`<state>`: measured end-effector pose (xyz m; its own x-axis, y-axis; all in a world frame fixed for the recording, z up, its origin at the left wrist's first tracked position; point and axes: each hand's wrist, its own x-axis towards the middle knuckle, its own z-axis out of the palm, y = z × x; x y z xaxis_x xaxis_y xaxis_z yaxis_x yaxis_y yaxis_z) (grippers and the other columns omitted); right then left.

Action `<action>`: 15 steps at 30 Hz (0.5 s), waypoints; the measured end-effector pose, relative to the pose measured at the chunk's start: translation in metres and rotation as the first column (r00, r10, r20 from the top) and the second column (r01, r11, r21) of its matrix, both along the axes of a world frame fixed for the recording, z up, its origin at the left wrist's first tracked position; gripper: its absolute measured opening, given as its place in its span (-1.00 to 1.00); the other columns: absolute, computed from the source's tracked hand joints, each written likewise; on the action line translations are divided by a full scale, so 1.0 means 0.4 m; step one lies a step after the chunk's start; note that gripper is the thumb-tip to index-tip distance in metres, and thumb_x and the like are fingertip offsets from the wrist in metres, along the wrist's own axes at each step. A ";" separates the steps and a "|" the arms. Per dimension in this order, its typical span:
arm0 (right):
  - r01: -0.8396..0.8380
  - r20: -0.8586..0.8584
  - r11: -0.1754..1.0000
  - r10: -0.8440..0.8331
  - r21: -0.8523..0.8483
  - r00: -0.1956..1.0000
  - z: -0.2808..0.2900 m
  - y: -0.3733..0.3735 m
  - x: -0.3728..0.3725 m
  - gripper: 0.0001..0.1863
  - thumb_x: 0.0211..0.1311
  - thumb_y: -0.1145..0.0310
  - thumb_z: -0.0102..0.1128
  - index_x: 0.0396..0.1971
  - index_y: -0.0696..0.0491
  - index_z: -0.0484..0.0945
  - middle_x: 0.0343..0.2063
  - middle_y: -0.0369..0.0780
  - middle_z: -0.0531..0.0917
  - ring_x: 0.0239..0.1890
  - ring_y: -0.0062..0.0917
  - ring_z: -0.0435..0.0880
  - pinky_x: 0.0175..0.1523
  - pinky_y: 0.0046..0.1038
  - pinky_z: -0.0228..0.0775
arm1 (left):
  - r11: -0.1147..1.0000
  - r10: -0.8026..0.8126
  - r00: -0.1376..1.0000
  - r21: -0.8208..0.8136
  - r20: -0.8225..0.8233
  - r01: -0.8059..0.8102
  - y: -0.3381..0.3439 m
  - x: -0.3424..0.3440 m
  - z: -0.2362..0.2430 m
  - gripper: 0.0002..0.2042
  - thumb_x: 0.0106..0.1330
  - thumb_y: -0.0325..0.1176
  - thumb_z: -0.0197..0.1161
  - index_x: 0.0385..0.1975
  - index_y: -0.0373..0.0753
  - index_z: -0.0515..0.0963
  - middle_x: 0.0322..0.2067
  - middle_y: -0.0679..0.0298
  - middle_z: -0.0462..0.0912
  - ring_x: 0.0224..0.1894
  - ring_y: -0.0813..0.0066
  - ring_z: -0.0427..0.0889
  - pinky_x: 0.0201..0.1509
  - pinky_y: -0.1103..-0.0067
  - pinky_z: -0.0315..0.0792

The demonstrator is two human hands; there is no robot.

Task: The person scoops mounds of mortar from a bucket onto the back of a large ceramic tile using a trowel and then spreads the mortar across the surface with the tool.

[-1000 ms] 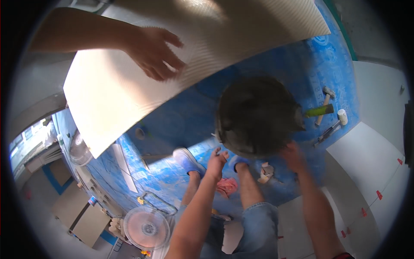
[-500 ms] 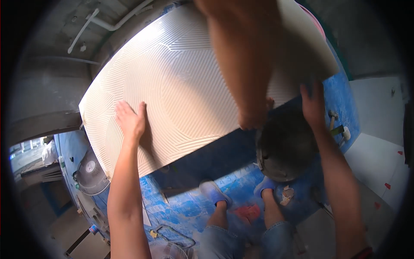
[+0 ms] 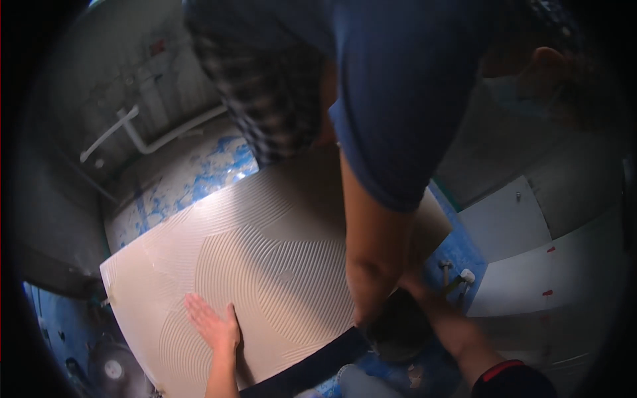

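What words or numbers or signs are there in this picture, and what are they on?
None that I can read.
Pale panel: curved ridges, no letters that I can see.
Blue floor covering: its marks are too blurred to read.
Dark bucket: too dark to make out any writing.

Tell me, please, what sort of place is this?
Probably a room under renovation: a large panel carries a ridged coating, a white pipe runs past a grey wall, and a white-headed mallet lies nearby.
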<state>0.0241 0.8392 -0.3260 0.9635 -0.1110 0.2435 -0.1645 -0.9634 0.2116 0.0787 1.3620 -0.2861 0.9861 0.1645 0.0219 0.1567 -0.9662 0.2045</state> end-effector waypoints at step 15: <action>0.241 0.063 0.915 -0.275 0.323 0.959 -0.013 -0.022 -0.007 -0.20 0.24 -0.15 -0.02 0.33 0.09 0.16 0.34 0.00 0.16 0.40 -0.07 0.06 0.38 0.06 -0.14 | 1.000 0.013 0.991 0.000 0.132 -0.014 -0.081 0.025 -0.036 -0.08 0.23 0.08 0.16 0.38 -0.44 -0.12 0.42 -0.09 -0.14 0.48 0.06 -0.20 0.49 0.22 -0.25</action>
